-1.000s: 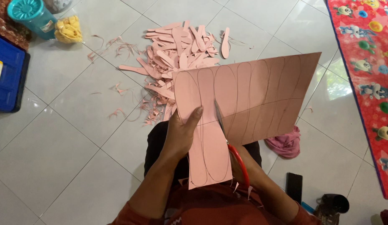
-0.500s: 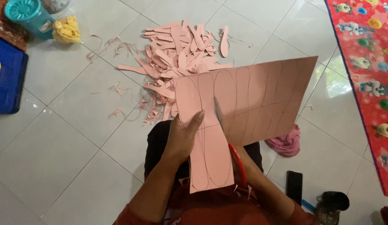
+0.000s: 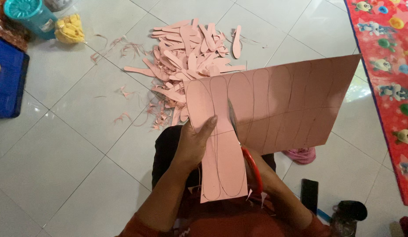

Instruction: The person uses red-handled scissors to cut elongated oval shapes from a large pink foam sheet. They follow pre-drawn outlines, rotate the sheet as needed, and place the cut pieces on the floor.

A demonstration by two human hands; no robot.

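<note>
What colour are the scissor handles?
Red; the scissors' handle loops behind the pink sheet, around the right hand, in the head view.

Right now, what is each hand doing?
Left hand: closed on the pink sheet.
Right hand: mostly hidden behind the sheet, holding red-handled scissors.

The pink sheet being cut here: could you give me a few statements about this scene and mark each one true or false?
1. The left hand grips the pink sheet. True.
2. The scissors have blue handles. False: the handle that shows is red.
3. A pile of pink cut-outs lies on the tiled floor beyond the sheet. True.
4. The sheet is blank. False: long rounded outlines are drawn across it.
5. The teal container stands at the far right. False: it stands at the upper left, beside a yellow bag.
6. The patterned red mat lies along the right edge. True.
</note>
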